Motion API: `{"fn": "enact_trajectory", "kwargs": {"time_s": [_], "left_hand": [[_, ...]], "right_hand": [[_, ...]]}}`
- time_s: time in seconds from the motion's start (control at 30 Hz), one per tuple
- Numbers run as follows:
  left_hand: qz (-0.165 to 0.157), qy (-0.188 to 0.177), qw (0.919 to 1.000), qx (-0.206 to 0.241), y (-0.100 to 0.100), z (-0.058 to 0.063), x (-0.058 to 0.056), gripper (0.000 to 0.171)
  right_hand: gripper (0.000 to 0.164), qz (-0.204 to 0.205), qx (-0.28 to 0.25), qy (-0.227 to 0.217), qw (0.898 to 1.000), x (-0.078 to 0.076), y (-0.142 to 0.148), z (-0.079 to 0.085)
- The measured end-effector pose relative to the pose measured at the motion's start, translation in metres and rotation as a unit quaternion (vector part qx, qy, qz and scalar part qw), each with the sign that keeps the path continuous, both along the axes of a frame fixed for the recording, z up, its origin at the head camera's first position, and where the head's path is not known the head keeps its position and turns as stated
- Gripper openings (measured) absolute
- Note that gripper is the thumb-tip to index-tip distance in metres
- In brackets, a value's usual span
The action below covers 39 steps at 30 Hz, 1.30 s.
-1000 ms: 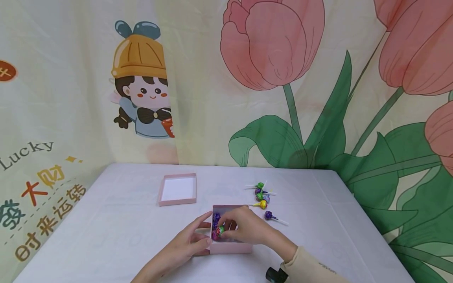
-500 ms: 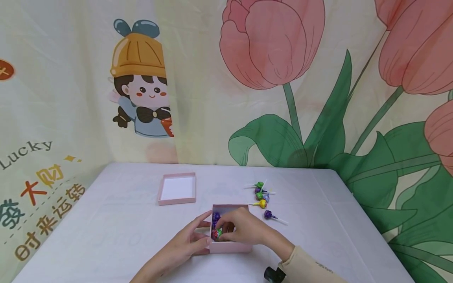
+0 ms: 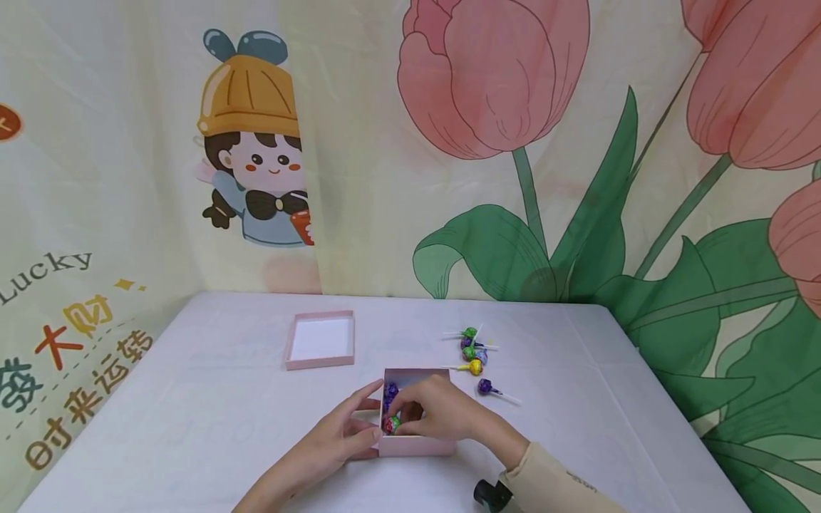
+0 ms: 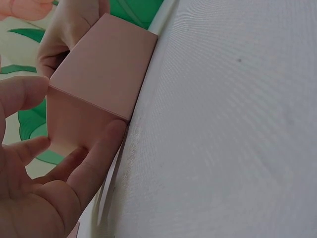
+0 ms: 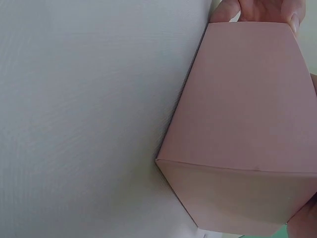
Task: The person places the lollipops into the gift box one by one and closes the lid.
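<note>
In the head view a pink open box (image 3: 418,447) stands on the white-covered table. My left hand (image 3: 336,430) rests against its left side, fingers spread and fairly straight; the left wrist view shows the fingertips (image 4: 115,130) touching that wall. My right hand (image 3: 442,410) reaches down into the box and pinches a lollipop with a red and green wrapper (image 3: 392,425); its stick is hidden. Purple-wrapped lollipops (image 3: 390,393) lie along the box's left inner wall. The right hand covers much of the inside.
A pink box lid (image 3: 320,340) lies inside-up at the back left. Several lollipops form a loose pile right of the box, among them a yellow one (image 3: 474,367). A lone purple lollipop (image 3: 485,387) lies nearer. A printed cloth (image 3: 359,178) hangs behind the table.
The red and green lollipop has shifted slightly toward the box's near left corner with my right fingers. My left hand has stayed at the box's side.
</note>
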<state>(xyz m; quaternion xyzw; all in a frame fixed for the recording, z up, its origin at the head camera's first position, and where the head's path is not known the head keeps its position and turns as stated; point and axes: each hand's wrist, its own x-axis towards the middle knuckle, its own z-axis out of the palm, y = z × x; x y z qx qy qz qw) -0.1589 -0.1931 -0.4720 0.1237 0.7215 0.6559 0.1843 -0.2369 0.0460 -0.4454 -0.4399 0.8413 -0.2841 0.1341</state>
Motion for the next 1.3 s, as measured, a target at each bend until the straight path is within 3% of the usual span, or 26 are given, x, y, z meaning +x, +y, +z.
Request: {"fn": "enact_trajectory", "kwargs": {"time_s": [1.03,1.3], "left_hand": [[0.005,0.003,0.9999,-0.008,-0.001,0.0,-0.001,0.078],[0.003,-0.005,1.0,0.003,0.001,-0.002,-0.002,0.079]], "right_hand": [[0.012,-0.024,0.045,-0.001,0.999,0.0,-0.012,0.002],[0.011,0.006,0.02,-0.019,1.0,-0.001,-0.002,0.005]]}}
